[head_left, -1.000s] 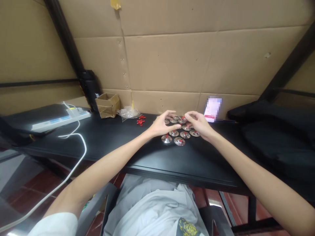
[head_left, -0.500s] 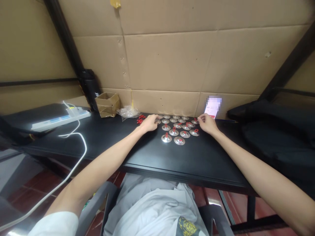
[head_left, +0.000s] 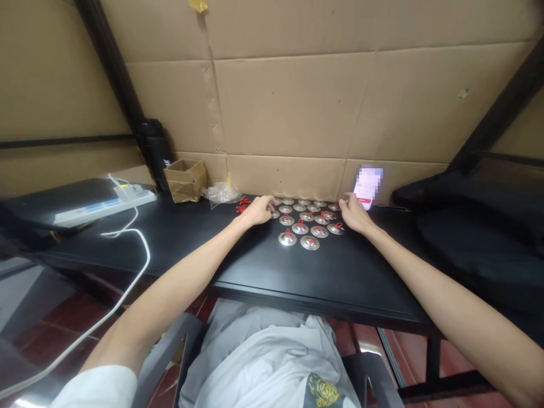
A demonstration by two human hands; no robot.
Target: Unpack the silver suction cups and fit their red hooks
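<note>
Several small silver finger cymbals (head_left: 300, 227), most with red cord loops, lie domed side up in loose rows on the black table (head_left: 272, 266). At the left end of the back rows, my left hand (head_left: 260, 211) rests with its fingers partly extended. It is beside a cymbal (head_left: 275, 215) and partly covers those behind it. My right hand (head_left: 356, 213) is at the right end, thumb and index finger apart. Its fingertips are close to a cymbal (head_left: 334, 207); whether they touch it cannot be made out. Red cords (head_left: 243, 205) lie left of my left hand.
A phone with a lit screen (head_left: 368, 184) leans on the cardboard wall behind my right hand. To the left are a small cardboard box (head_left: 185, 180), a clear plastic bag (head_left: 222, 194), a black bottle (head_left: 153, 150) and a white power strip (head_left: 106, 208). A black bag (head_left: 476, 238) lies right.
The cymbal by my right hand has shifted slightly back and left, and the thumb and index finger have parted. My left hand has moved very slightly, baring more of the cymbal beside it.
</note>
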